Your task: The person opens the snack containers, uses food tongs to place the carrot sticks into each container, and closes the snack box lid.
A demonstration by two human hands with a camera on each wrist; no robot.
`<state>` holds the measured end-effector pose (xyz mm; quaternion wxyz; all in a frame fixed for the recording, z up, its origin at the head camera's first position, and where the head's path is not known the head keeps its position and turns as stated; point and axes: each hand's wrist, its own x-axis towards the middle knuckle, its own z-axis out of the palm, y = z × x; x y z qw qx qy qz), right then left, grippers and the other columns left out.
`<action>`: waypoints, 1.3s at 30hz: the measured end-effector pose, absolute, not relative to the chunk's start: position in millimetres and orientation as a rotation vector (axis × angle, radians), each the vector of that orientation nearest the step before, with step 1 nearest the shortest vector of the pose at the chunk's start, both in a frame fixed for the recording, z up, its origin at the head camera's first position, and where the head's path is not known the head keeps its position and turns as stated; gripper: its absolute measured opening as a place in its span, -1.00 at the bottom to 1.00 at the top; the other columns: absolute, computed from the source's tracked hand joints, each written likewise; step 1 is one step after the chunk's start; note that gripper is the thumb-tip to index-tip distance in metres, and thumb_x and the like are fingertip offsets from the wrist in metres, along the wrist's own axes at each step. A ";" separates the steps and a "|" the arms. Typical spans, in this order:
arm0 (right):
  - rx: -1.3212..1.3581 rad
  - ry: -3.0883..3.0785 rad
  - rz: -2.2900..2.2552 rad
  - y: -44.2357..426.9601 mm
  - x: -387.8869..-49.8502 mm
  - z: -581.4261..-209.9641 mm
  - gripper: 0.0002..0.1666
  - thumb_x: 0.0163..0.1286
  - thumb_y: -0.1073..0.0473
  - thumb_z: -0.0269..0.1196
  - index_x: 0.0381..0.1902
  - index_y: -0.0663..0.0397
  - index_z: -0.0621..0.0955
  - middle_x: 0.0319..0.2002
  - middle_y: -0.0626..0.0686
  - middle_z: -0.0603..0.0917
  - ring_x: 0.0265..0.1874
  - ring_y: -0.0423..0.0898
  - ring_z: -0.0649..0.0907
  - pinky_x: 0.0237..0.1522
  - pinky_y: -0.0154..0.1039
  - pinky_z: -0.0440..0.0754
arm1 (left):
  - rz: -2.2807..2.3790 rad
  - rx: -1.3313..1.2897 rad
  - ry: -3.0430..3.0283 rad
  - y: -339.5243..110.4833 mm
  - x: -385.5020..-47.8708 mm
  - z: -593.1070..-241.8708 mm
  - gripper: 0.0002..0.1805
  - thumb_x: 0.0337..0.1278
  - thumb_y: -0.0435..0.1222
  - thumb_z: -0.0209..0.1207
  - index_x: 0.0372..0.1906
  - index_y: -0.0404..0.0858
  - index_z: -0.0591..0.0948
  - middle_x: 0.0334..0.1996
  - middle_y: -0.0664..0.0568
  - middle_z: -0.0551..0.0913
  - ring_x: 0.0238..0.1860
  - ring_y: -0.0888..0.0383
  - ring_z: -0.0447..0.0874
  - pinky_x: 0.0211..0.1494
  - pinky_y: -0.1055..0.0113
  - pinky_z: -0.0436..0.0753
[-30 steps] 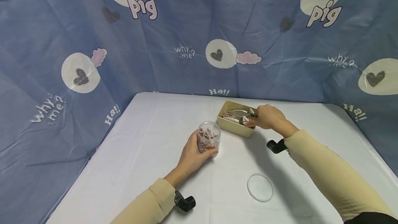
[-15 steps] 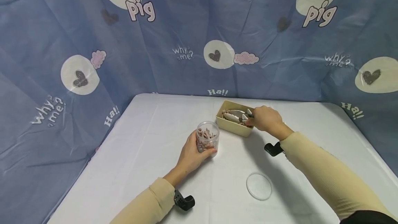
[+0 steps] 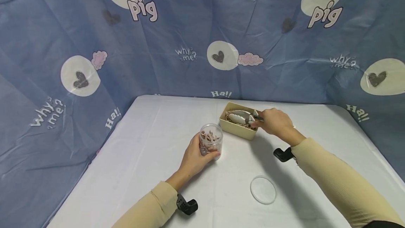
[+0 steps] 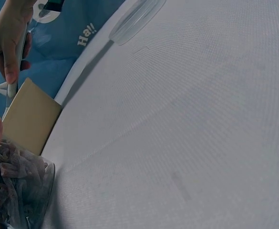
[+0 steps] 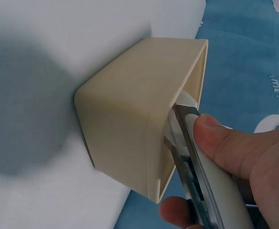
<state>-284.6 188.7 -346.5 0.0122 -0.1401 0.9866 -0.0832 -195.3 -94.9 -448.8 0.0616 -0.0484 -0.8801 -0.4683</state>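
My left hand (image 3: pixel 193 157) grips a clear jar (image 3: pixel 218 147) by its side, fingers and thumb around it. Brownish-pink dried strips (image 3: pixel 209 137) lie inside the open jar. My right hand (image 3: pixel 276 124) holds a pair of tongs (image 3: pixel 238 118) with pale scalloped heads and metal-edged grips. Those heads reach into a cream rectangular box (image 3: pixel 237 130), over more brownish strips. Whether anything is pinched between the heads cannot be made out. In the right wrist view, my thumb (image 5: pixel 211 133) presses one grip of the tongs, and the box wall hides most of the heads.
A clear round lid (image 3: pixel 263 190) lies on the white-covered table (image 3: pixel 164 129), nearer than the box and to the jar's right. A blue printed curtain (image 3: pixel 177 76) hangs behind the table and along its left side. The box stands close behind the jar.
Inside the box the tongs have shifted, and their heads show more fully above the strips. My right hand has drawn slightly to the right. The left hand keeps the jar in place.
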 end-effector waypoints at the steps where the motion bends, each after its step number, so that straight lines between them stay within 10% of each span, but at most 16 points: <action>1: -0.443 3.081 -0.266 189.7 -283.9 -346.2 -0.57 0.30 -0.21 0.29 -0.59 -0.07 0.55 -0.56 0.00 0.60 -0.49 0.00 0.60 -0.60 -0.17 0.41 | -1.416 -0.147 -2.661 -94.9 -195.2 -448.6 -0.01 -0.09 0.05 0.46 0.42 -0.22 0.26 0.22 -0.08 0.50 0.29 -0.04 0.48 0.38 -0.02 0.46; 39: -0.729 3.266 -0.438 211.5 -250.4 -314.1 -0.67 0.34 -0.10 0.29 -0.54 -0.08 0.58 -0.69 -0.11 0.45 -0.63 -0.11 0.43 -0.58 -0.24 0.34 | -1.412 -0.132 -2.670 -94.5 -196.0 -449.2 0.02 -0.09 0.08 0.45 0.44 -0.23 0.25 0.24 -0.11 0.49 0.30 -0.06 0.47 0.39 -0.03 0.45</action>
